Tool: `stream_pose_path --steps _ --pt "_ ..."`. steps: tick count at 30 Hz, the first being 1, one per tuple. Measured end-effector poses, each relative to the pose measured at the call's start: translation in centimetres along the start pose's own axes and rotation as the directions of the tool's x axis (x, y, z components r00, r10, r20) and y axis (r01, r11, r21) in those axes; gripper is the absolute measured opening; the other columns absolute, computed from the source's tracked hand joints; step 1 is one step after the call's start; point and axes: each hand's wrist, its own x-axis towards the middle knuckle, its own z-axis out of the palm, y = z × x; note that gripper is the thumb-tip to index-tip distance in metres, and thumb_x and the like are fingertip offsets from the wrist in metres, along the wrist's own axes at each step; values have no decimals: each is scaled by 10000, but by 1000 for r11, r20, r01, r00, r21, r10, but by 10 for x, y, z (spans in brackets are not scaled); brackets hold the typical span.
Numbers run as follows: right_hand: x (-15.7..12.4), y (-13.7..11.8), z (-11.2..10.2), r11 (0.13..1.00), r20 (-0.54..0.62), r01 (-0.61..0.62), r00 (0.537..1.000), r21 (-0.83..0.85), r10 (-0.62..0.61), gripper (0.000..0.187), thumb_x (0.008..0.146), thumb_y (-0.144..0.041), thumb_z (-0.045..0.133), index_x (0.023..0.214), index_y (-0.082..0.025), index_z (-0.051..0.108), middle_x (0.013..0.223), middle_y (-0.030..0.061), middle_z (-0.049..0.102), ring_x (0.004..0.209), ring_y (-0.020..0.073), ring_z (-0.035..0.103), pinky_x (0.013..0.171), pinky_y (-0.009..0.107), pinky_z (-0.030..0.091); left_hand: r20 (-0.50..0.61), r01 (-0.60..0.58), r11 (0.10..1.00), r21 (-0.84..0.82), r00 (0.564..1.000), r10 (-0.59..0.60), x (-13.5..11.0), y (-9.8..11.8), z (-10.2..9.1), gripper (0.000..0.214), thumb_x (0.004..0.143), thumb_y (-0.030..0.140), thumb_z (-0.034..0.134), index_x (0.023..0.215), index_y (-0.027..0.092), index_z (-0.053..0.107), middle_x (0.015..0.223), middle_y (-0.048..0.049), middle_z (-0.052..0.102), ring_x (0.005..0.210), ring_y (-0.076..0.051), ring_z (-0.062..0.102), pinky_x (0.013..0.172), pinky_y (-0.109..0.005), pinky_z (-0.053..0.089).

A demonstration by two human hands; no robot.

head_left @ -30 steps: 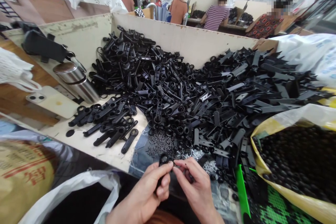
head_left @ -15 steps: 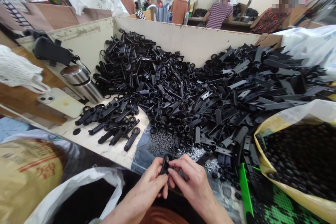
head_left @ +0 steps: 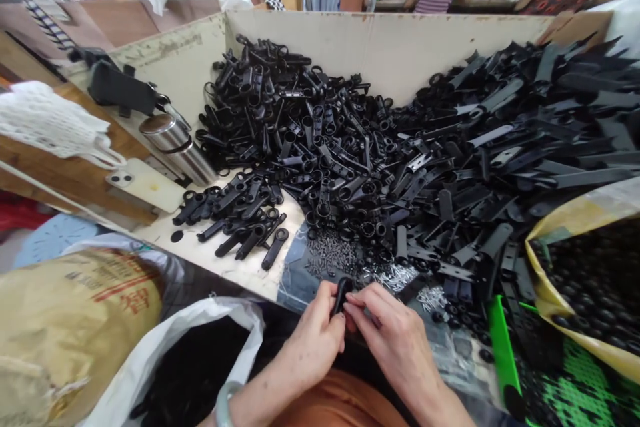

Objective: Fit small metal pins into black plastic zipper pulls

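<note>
My left hand (head_left: 315,340) is closed around a small black plastic part with a ring end (head_left: 341,293), held upright at the table's near edge. My right hand (head_left: 395,340) pinches the same part from the right, fingertips pressed to it. Just beyond the hands lies a patch of small screws (head_left: 333,257) on a blue cloth. Behind that rises a big heap of black ring-ended parts (head_left: 310,140), and to its right a heap of flat black strips (head_left: 500,147).
A few assembled black parts (head_left: 240,220) lie in a row on the left. A steel flask (head_left: 177,147) and a phone (head_left: 145,183) lie left of them. A yellow bag of black caps (head_left: 590,273) is at right, a green tool (head_left: 503,353) beside it. A white bag (head_left: 200,360) gapes at lower left. Several people sit beyond the partition.
The camera has tipped down and shifted left. Both hands have closed together on the black part, which has turned upright between the fingers.
</note>
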Motion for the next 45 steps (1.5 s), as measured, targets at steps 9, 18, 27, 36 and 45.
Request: stream_pose_path --steps 9,18,27,36,45 --pt "-14 -9 15 988 -67 -100 993 -122 92 311 1078 -324 454 882 -237 679 825 31 679 635 164 664 584 258 445 -63 -26 999 -25 998 25 -2 -6 1 201 888 146 530 1068 235 525 692 58 538 610 -139 511 647 -260 422" --pt "-15 -3 12 955 46 162 987 -247 -155 335 1049 -166 404 1084 -185 737 766 24 669 628 170 671 587 268 445 21 -45 998 -51 999 46 11 -31 -14 207 994 421 484 981 215 498 622 76 563 401 -60 383 398 -182 271" --pt "-12 -3 4 923 224 215 964 -321 -146 420 919 -60 483 1269 -161 690 795 41 697 653 208 685 587 298 470 4 -12 995 -94 1000 12 15 -39 -14 329 968 534 498 1005 206 494 582 83 551 350 -41 328 353 -170 197" --pt "-21 3 -12 996 207 -28 977 -86 45 404 1072 -236 396 1457 -229 517 1319 93 703 1148 208 707 942 309 571 -17 44 986 -160 999 -48 15 -30 -12 593 847 759 521 1009 191 482 561 85 536 349 -26 288 361 -174 160" --pt "-19 8 5 968 174 134 980 -213 -97 461 1124 -248 224 1321 -190 637 873 65 711 727 183 740 626 233 556 -21 56 981 -184 998 -61 16 -31 -11 631 825 775 553 1031 182 493 548 84 547 337 -23 287 359 -177 140"
